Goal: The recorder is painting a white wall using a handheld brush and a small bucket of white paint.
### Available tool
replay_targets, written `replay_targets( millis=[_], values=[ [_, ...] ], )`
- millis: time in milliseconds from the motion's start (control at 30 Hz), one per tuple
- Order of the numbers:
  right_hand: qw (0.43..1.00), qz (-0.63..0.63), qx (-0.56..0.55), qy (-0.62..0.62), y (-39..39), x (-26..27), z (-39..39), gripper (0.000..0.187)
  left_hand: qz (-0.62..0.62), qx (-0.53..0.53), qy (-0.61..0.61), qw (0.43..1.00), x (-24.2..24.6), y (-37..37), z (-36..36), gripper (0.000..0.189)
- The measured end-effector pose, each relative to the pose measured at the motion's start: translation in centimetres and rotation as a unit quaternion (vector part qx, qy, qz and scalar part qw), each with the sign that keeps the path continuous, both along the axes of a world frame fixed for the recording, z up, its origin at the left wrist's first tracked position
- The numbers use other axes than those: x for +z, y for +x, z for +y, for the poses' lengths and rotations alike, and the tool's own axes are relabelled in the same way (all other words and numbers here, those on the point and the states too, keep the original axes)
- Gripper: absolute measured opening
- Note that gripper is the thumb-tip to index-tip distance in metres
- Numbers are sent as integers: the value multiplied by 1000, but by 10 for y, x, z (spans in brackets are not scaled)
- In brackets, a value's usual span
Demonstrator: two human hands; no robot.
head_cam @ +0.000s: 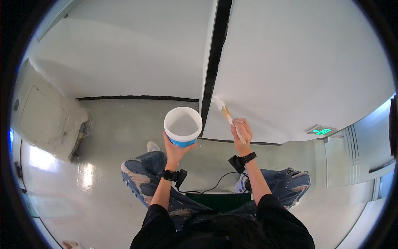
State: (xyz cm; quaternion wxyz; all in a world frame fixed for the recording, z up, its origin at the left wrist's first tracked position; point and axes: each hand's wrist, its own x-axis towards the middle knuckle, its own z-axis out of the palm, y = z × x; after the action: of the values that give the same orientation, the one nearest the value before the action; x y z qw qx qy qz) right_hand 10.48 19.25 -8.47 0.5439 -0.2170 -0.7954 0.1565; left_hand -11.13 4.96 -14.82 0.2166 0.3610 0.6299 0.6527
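Observation:
My left hand (176,152) holds a white plastic bucket (183,134) with a blue band, gripping it low on its side. Whitish material lies inside the bucket. In my right hand (242,133) is a paintbrush (226,113) with white smears on it, its bristles at the white wall (279,77) just right of a vertical black strip (214,65). Whether the bristle tips press on the wall is hard to tell. The bucket stands out in front of the strip's lower part, left of the brush.
A black skirting strip (136,97) edges the left wall at the grey floor (124,124). A plastic-wrapped pale cabinet or machine (46,115) stands at the left. On the right wall is a lit green exit sign (322,130). A cable (214,186) runs between my wrist devices.

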Motion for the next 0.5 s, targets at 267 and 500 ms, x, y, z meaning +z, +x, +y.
replay_targets(
  millis=[267, 500],
  values=[
    [989, -37, -120, 73, 47, -15, 6, 8, 7, 8, -10, 1000, -2, -1, -1, 110],
    [985, -35, -164, 44, 90, -32, -20, 6, -9, -12, 1, 1000, 0, 2, 1, 110]
  ],
)
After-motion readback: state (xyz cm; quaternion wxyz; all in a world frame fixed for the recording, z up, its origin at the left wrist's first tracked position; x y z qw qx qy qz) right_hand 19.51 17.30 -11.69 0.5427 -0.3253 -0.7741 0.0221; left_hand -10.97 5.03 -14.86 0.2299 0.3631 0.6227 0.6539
